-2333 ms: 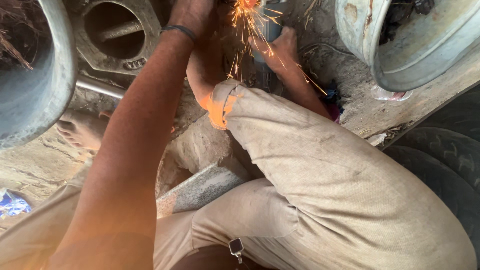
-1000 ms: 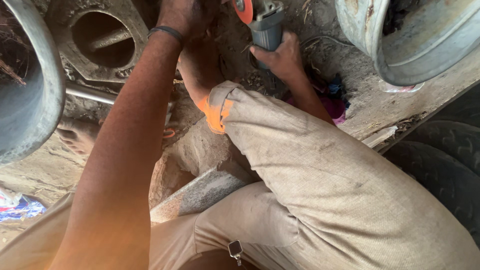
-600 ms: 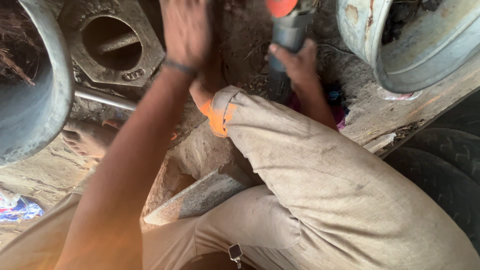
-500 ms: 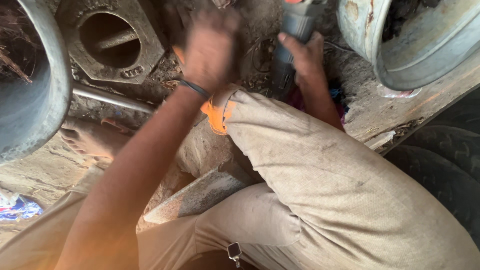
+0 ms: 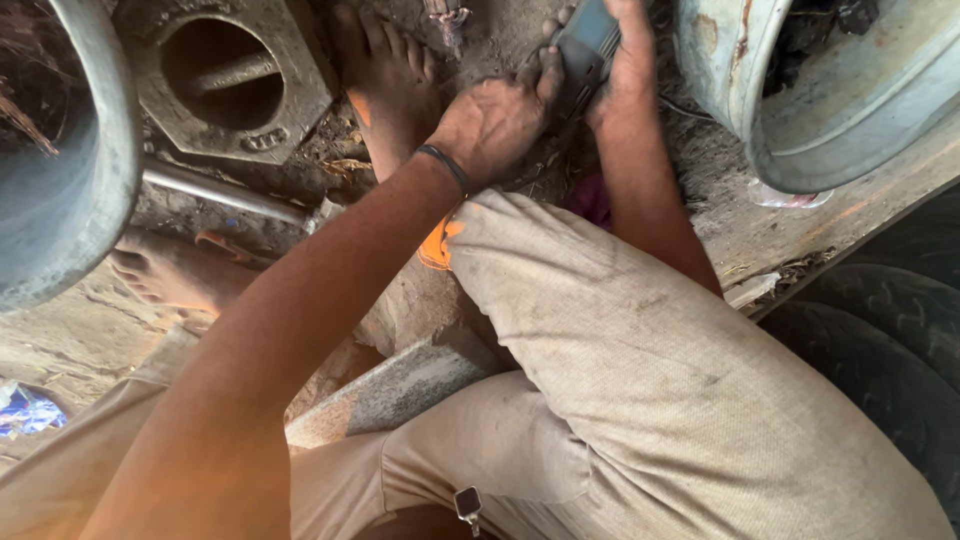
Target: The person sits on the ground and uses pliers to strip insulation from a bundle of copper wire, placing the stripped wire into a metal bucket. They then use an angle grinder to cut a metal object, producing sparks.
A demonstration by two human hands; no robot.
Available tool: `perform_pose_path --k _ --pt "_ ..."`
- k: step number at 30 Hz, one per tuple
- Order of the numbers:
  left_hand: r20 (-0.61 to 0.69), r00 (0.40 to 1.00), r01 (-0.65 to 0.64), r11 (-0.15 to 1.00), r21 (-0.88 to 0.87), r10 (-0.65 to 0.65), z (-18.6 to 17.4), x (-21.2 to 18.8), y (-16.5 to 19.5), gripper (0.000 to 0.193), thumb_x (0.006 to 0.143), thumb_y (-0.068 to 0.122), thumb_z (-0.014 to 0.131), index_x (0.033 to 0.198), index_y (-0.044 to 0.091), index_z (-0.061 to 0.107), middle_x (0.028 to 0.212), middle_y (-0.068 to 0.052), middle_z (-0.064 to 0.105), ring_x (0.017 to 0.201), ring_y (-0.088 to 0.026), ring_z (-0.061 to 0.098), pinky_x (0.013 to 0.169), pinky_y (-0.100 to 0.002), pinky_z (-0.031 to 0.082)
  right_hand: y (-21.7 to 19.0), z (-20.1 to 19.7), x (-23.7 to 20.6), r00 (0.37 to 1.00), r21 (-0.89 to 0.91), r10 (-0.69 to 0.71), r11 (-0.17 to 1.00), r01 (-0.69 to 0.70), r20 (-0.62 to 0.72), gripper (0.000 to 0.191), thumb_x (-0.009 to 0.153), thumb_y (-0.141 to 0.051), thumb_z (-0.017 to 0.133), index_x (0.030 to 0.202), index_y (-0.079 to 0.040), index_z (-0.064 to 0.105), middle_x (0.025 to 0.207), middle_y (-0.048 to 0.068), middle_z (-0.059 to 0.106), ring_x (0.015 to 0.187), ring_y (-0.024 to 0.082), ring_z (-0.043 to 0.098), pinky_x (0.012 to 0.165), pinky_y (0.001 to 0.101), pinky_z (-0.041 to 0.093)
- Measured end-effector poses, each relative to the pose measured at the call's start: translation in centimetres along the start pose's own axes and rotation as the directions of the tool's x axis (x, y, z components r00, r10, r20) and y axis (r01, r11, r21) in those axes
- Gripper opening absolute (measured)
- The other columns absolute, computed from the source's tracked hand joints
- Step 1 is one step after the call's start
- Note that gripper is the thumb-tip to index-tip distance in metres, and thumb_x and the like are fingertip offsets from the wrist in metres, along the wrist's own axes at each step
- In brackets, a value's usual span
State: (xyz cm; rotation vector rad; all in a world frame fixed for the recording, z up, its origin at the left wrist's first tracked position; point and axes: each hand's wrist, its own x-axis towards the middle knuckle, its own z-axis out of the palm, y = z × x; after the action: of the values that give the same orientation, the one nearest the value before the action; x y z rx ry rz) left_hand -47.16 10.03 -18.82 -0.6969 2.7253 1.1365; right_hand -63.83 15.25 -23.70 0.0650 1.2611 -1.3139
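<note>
Both hands are on one power tool, a grey-blue angle grinder (image 5: 585,45), at the top of the view. The right hand (image 5: 628,60) is wrapped closed around the grinder body, fingers curled over it, thumb side hidden. The left hand (image 5: 495,115), w/ a dark band at the wrist, lies just beside it; its fingertips (image 5: 548,68) touch the near side of the grinder, bent but not fully closed, so it looks more like steadying than a real grip. The disc end runs out of the frame, so I cannot tell if it touches anything. No sparks show now, so I judge the cutting is paused; how much work is done or left the picture does not show, because the workpiece beyond the fingers is out of view. Just left of the left hand's fingers a bare foot (image 5: 385,75) rests on the dirt, and further left is a square metal flange (image 5: 225,80) w/ a round hole and a steel pipe (image 5: 225,192) below it. Right of the right hand's fingers stands a blue-grey metal drum (image 5: 800,130), rusty at the rim. Under the wrists is the knee in beige trousers (image 5: 640,380) w/ an orange patch. As for packages: only a crumpled blue wrapper (image 5: 25,410) far down-left of the fingers, shiny, print unreadable; a dark tyre (image 5: 890,340) lies at the right edge.
</note>
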Motion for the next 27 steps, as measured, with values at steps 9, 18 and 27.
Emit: perform_pose_path --k 9,18,27 --pt "-0.117 0.964 0.089 0.708 -0.701 -0.238 0.1 0.5 -0.5 0.108 0.072 0.02 0.092 0.149 0.0 0.019 0.114 -0.03 0.07 0.109 -0.047 0.066 0.094 -0.049 0.055 0.2 -1.4 1.2 0.999 -0.073 0.021 0.997 -0.018 0.034 0.046 0.094 -0.042 0.071 0.11 0.001 0.066 0.098 0.015 0.071 0.089 0.026 0.071 0.081 0.0398 0.061" --pt "0.025 0.986 0.13 0.673 -0.728 -0.163 0.3 -0.5 -0.2 0.103 0.073 0.023 0.093 0.149 0.001 0.027 0.113 -0.029 0.071 0.108 -0.043 0.069 0.096 -0.047 0.054 0.6 -4.7 0.3 0.997 -0.371 -0.061 0.925 0.076 0.052 0.062 0.084 -0.045 0.086 0.121 0.001 0.068 0.102 0.01 0.072 0.089 0.021 0.071 0.079 0.0373 0.06" --pt "0.025 1.0 0.031 0.638 -0.769 -0.019 1.2 -1.0 -0.2 0.056 0.075 0.019 0.087 0.122 0.003 0.061 0.113 -0.02 0.074 0.106 -0.033 0.072 0.093 -0.04 0.057 1.2 -5.1 -1.5 0.99 -0.508 0.009 0.859 0.066 0.144 0.081 0.079 -0.051 0.089 0.129 0.003 0.057 0.103 0.016 0.072 0.089 0.026 0.076 0.08 0.0422 0.067"
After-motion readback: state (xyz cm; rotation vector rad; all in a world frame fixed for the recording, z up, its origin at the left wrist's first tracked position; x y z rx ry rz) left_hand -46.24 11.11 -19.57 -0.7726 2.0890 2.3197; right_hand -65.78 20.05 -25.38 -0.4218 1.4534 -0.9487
